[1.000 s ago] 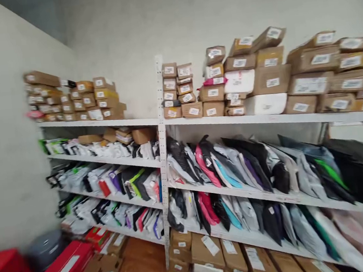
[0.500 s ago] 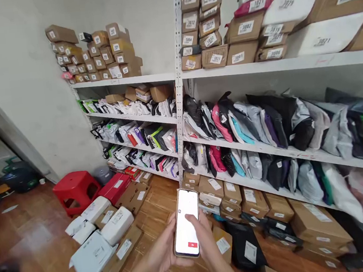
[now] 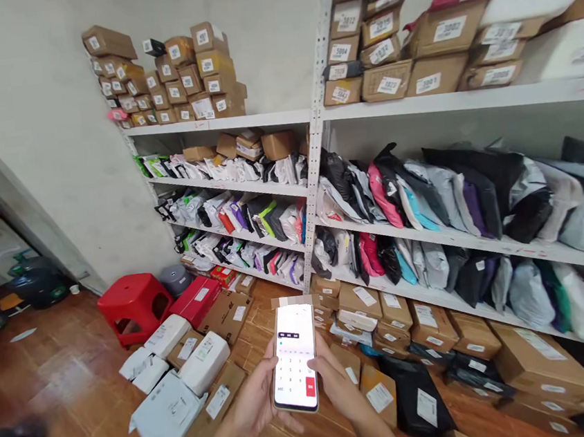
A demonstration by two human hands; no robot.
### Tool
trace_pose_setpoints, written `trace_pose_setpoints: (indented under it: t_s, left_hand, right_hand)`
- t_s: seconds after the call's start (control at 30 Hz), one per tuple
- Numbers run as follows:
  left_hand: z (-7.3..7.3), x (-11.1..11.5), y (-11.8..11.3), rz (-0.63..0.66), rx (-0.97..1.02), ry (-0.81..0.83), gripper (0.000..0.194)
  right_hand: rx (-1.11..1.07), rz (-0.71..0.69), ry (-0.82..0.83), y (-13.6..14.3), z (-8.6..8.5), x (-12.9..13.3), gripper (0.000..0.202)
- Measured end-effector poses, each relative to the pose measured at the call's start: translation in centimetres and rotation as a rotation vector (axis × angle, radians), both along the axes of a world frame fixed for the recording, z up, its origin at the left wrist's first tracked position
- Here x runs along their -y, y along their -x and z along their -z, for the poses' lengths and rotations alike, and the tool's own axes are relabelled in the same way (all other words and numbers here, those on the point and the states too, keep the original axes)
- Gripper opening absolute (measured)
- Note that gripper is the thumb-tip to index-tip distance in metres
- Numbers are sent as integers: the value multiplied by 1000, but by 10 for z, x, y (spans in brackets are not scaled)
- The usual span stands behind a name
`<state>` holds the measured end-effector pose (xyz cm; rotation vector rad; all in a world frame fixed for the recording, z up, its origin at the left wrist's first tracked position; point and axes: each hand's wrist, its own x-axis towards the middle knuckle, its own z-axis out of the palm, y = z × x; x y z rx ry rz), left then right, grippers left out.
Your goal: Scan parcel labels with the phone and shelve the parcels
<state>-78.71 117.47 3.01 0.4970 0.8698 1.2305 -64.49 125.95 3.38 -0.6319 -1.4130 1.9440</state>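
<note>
Upright in both my hands is a smartphone [image 3: 292, 357], its lit screen facing me and showing a number keypad with a red key at the lower right. My left hand [image 3: 256, 396] wraps the phone's left edge, with fingers showing beneath it and the thumb at the side of the screen. Along the other edge, my right hand [image 3: 334, 377] grips the phone, its thumb by the right side of the keypad. The fingers behind the phone are mostly hidden.
White shelving [image 3: 319, 174] holds numbered cartons [image 3: 387, 85] on top and rows of bagged parcels [image 3: 427, 211] below. More boxes [image 3: 423, 330] line the floor beneath. Left of me lie white parcels [image 3: 161, 416], a red box [image 3: 196, 294], and a red stool [image 3: 133, 308].
The phone screen has switched from a mostly white page to a number keypad. My right thumb has moved from mid-screen to the right edge. The view has turned slightly left.
</note>
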Motion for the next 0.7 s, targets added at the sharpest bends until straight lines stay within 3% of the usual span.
trace_pose_setpoints:
  t_s: [0.17,0.37,0.53,0.7]
  left_hand:
    - [1,15,74,-55,30,-42,96]
    - [-8,43,148,-130,63,-128,83]
    - [-14,68,183,-272,48,-175,85]
    - [-19,85,196,-441,31,-228,86]
  right_hand:
    - [-29,-136,-73,72,0,2,46]
    - [-17,-287,-100,161,-3,9,56]
    - [-43,-418,-89,217,-5,14,55]
    - [-109,-527,-12,267,-5,25,63]
